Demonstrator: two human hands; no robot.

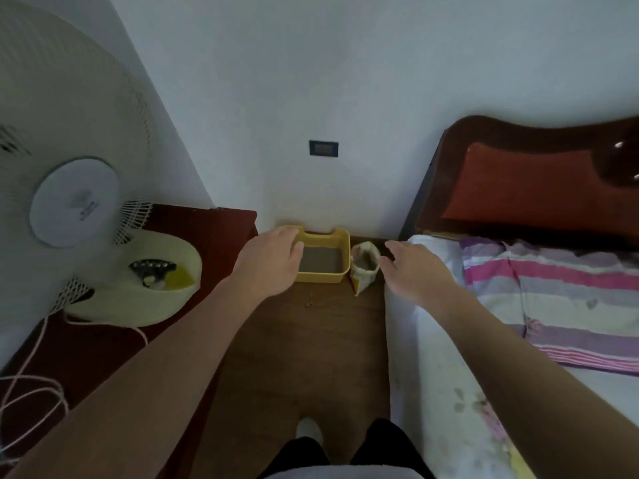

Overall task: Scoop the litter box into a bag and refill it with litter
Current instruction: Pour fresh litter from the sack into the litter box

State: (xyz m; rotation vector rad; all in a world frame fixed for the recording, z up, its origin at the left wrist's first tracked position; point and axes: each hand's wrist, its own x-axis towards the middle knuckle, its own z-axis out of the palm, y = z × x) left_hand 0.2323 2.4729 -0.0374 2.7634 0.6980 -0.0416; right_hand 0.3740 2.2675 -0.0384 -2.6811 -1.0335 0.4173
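Stood on a brown wood floor (304,357), dark trouser legs and one pale foot (308,429) at the bottom edge. Both bare arms stretched forward, nothing held in either.

Left hand (268,262) was palm down with fingers spread loosely, fingertips over the near-left corner of the yellow litter box (321,276); couldn't tell if actually touching the rim or just above it. Right hand (416,271) was open too, fingers relaxed and a bit curled, empty, hanging just right of the small cream bag (363,269) and not quite on it.

Litter box sat right between the two hands, pushed up against the white wall (345,81), with a flat layer of grey-brown litter inside. Bag stood upright, mouth open, touching the box's right side, something greyish in it.

Left of the left hand: a dark red cabinet (207,236) with a pale fan (74,202) standing on it, its cord (31,385) looping down. Right of the right hand: a bed with a white sheet (432,375), a striped blanket (553,299), and a dark wooden headboard (536,188). Past both hands, up the wall, a small dark outlet (323,148).
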